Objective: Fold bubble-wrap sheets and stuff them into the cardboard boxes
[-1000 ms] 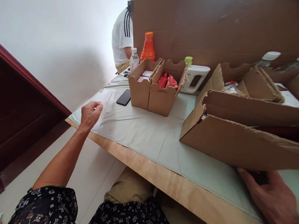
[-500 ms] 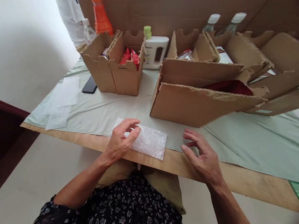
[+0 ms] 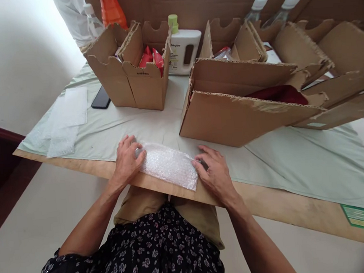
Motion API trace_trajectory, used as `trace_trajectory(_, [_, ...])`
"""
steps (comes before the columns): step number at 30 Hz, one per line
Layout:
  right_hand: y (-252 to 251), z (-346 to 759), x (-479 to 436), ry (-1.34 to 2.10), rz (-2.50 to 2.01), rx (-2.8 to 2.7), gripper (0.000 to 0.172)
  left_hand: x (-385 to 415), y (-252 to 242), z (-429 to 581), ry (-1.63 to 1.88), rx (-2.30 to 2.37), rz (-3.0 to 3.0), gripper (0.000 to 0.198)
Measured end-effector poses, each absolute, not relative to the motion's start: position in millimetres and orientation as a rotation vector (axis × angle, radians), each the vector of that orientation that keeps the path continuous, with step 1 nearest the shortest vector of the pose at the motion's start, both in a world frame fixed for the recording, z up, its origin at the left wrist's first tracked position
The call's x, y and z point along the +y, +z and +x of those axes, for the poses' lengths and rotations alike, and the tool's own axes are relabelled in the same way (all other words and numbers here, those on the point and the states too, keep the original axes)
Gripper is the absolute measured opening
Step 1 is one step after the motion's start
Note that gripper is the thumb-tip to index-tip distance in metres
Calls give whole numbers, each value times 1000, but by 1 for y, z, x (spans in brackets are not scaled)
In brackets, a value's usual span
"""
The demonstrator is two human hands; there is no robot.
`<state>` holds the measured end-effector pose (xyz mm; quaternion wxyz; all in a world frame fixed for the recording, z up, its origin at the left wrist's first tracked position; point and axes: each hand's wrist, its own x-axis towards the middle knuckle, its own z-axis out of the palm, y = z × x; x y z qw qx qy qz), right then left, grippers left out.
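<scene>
A clear bubble wrap bag lies flat along the front edge of the cloth-covered table, partly over the bare wood. At its left end, my left hand has the thumb and index finger closed on the edge, with the other fingers resting on the cloth. My right hand is at the opposite end. Its thumb touches the bag's right edge, while its fingers are spread apart and reach forward over the cloth.
More bubble wrap sheets lie at the left, near a dark phone. Cardboard boxes with red packets and a long cardboard box stand behind. Further back are a white bottle and an orange bottle.
My left hand has moved left to the bag's left end. My right hand has come left to its right edge. The bag has shifted slightly left, and the view has tilted down a little.
</scene>
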<state>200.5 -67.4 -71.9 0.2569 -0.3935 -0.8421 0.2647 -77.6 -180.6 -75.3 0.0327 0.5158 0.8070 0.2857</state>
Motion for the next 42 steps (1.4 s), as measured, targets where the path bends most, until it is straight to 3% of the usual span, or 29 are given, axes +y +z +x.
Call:
trace_trajectory(3, [-62, 205, -72, 952, -1074, -2112, 24, -189, -56, -71, 1048, 2374, 1448, 10])
trace_trajectory(10, [-43, 221, -79, 1570, -1186, -1631, 41, -204, -23, -56, 1244, 1901, 901, 37])
trace_trajectory(16, [-57, 217, -79, 1847, -1214, -1283, 55, -199, -29, -50, 1353, 1545, 546, 54])
trace_trajectory(19, [-59, 219, -78, 1908, -1213, -1177, 62, -203, -33, -53, 1299, 1522, 561, 58])
trace_trajectory(24, [-56, 231, -79, 1968, -1202, -1321, 60, -207, -44, -49, 1282, 1753, 676, 35])
trace_trajectory(28, [-59, 234, -85, 1805, -1195, -1488, 63, -203, -47, -44, 1195, 1825, 808, 27])
trace_trajectory(34, [-57, 246, -97, 1709, -1248, -1601, 89, -213, -40, -47, 898, 2125, 1366, 43])
trace_trajectory(36, [-55, 257, -103, 1734, -1209, -1683, 84, -224, -39, -51, 830, 2209, 1565, 45])
trace_trajectory(39, [-53, 271, -113, 1695, -1052, -1924, 59, -240, -38, -55, 729, 2115, 1870, 44])
trace_trajectory(42, [-55, 271, -121, 1501, -961, -2133, 46, -250, -41, -53, 509, 1861, 2089, 62])
